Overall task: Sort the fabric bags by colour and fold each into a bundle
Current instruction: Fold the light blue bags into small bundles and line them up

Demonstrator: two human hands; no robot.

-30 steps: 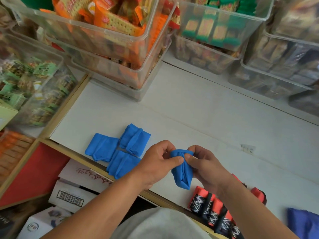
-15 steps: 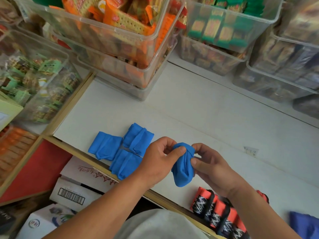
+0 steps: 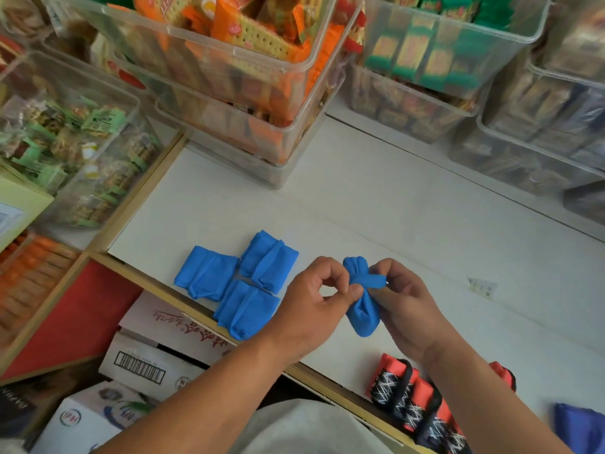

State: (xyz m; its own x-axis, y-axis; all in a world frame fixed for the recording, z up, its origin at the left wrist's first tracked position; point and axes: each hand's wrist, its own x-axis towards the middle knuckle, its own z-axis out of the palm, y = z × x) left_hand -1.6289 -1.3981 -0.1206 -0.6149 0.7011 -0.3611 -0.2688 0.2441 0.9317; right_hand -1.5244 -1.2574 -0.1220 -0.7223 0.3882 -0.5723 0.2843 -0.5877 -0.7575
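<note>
White table (image 3: 393, 224) under snack tubs (image 3: 229, 77): just right of the three finished blue bundles (image 3: 242, 283), the left hand (image 3: 314, 299) pinches the blue bag (image 3: 363, 312) at its waist, the right hand (image 3: 406, 303) grips its strap (image 3: 371, 281) wrapped across. Keep that strap taut, I'd say, or the roll springs open.
</note>
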